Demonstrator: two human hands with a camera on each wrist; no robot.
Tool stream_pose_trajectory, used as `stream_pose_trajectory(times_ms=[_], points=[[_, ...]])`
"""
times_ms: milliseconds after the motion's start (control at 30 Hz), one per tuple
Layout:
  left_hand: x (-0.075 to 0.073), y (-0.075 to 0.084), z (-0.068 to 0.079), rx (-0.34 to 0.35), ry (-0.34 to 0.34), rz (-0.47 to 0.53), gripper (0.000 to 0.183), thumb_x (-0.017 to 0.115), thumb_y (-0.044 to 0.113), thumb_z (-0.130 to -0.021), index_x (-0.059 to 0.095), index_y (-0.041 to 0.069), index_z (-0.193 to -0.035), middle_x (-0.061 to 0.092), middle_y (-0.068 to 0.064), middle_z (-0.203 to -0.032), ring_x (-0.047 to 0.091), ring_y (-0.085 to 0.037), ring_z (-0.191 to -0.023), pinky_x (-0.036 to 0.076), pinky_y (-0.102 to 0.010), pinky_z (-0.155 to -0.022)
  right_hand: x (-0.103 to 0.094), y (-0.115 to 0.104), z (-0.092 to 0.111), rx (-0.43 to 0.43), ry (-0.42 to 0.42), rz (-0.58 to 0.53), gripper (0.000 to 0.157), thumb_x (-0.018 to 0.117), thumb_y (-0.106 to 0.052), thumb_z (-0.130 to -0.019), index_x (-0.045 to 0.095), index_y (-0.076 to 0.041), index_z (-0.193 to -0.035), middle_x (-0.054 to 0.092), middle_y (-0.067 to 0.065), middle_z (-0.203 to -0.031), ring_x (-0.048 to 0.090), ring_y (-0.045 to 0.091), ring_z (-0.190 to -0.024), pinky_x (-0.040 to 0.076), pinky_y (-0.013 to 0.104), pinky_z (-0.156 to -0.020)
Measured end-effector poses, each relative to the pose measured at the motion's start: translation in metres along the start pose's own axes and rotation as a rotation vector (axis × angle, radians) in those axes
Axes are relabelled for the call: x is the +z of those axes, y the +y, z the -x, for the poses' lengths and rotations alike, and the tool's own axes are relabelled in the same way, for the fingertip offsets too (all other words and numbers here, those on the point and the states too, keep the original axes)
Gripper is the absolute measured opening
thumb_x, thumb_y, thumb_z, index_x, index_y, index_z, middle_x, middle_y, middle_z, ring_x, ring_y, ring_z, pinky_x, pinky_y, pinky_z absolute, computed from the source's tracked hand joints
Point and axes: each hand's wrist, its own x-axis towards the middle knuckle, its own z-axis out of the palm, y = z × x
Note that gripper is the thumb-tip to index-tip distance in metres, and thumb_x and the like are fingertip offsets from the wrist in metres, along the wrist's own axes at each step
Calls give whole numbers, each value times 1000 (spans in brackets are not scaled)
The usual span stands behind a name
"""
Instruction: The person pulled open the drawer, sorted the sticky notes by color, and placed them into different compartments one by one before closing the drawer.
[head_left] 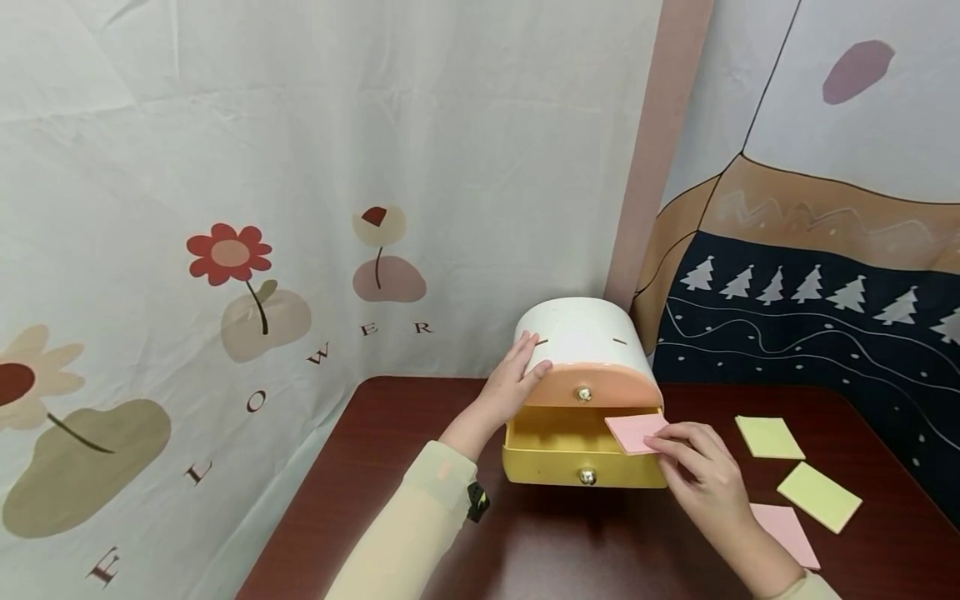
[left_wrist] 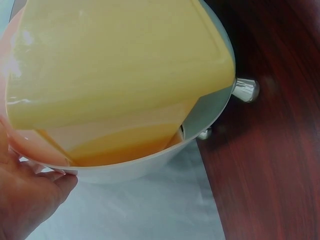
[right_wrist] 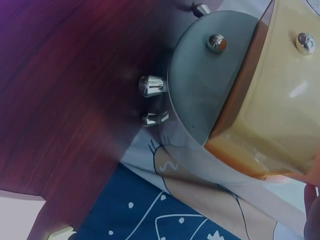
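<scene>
A rounded white drawer box (head_left: 581, 325) stands on the table, with a peach upper drawer (head_left: 558, 385) and a yellow drawer (head_left: 547, 471) pulled out below it. My left hand (head_left: 510, 383) rests on the box's left side, fingers extended; the left wrist view shows this hand (left_wrist: 30, 195) at the box's edge. Between thumb and fingers, my right hand (head_left: 705, 467) pinches a pink sticky-note pad (head_left: 632, 433) over the right part of the yellow drawer. In the right wrist view, only some fingers (right_wrist: 311, 212) show at the edge; the pad is hidden there.
Two yellow sticky-note pads (head_left: 770, 437) and another pink pad (head_left: 787, 533) lie on the dark red table (head_left: 375, 467), right of the box. Metal feet (right_wrist: 151, 86) hold the box up. A printed cloth (head_left: 480, 167) hangs behind.
</scene>
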Motion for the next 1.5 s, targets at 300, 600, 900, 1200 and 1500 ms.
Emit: stream_pose_trajectory(times_ms=[300, 600, 900, 1200, 1500], points=[[-1, 0, 0, 5, 1, 8, 68, 39, 54, -97, 22, 18, -152, 13, -1, -160, 17, -23, -145, 19, -48, -116, 8, -2, -1, 8, -41, -2, 35, 52, -28, -97, 76, -7, -84, 64, 7, -89, 54, 18, -90, 37, 6, -87], [0, 1, 0, 5, -7, 1, 68, 38, 54, -97, 22, 18, -152, 12, -2, -160, 17, -24, -145, 19, -48, -116, 13, -1, -4, 27, -74, 14, 37, 50, -31, -98, 76, -9, -86, 65, 5, -90, 54, 18, -89, 36, 6, -90], [0, 1, 1, -6, -8, 2, 67, 38, 53, -97, 21, 19, -152, 12, 0, -160, 17, -24, -145, 19, -48, -116, 16, -2, -6, 51, -116, 25, 36, 50, -33, -98, 76, -11, -89, 65, 4, -93, 54, 18, -89, 36, 6, -89], [-1, 0, 0, 1, -2, 7, 67, 39, 53, -97, 21, 19, -152, 12, -1, -160, 16, -23, -146, 19, -48, -117, 16, -3, -11, 127, -235, 75, 17, 71, -3, -79, 76, -12, -93, 64, 3, -97, 53, 17, -93, 35, 6, -89], [-2, 0, 0, 3, -3, -1, 66, 40, 51, -98, 22, 17, -152, 13, -2, -160, 16, -23, -146, 18, -47, -117, 22, -1, -18, 136, -265, 138, 30, 79, 6, -65, 76, -13, -88, 63, 0, -92, 51, 14, -88, 39, 13, -77]])
